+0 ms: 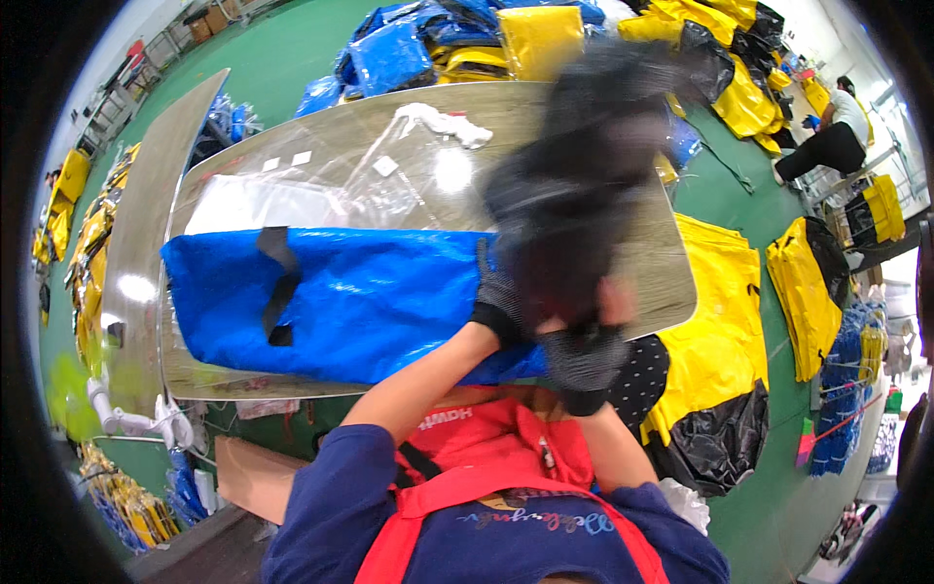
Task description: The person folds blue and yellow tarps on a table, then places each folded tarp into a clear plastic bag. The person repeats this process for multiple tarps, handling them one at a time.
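Note:
A blue plastic bag (379, 302) with a black strap (277, 282) lies folded flat along the table's near side. At its right end rises a crumpled black sheet (584, 185), smeared by motion and fanned up over the table's right part. My right hand (587, 365), in a dark fingerless knit glove, is closed on the near end of this black sheet. My left hand (499, 299), in a similar glove, is at the bag's right end against the black sheet. Its fingers are hidden behind the black material.
Clear plastic sleeves (272, 202) and a bunched white cloth (443, 125) lie on the wooden-topped table (652, 277). Blue and yellow packages (389, 58) are heaped beyond it. A yellow-and-black bag (715, 321) stands at its right. A person (842, 131) works far right.

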### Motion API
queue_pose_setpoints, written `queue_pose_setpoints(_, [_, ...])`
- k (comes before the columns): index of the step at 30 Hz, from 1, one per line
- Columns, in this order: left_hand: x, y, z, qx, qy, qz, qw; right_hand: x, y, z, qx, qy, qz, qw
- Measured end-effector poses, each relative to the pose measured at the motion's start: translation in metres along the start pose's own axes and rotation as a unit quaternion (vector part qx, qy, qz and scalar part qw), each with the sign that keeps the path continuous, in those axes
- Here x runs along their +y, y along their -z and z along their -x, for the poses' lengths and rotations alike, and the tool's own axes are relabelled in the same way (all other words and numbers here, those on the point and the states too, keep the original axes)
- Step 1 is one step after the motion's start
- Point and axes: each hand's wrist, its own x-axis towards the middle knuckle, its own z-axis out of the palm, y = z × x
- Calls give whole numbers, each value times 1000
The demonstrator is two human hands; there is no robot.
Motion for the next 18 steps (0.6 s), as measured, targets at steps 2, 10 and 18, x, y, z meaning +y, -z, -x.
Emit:
queue_pose_setpoints(2, [-5, 9, 12, -17, 2, 5, 1000, -36, -23, 3, -243, -18, -167, 955])
queue_pose_setpoints(10, [-20, 53, 61, -191, -100, 89, 972, -41, -60, 16, -315, 184, -58, 929])
queue_pose_setpoints(18, [-116, 239, 112, 63, -65, -150, 985, -25, -65, 36, -440, 245, -45, 863])
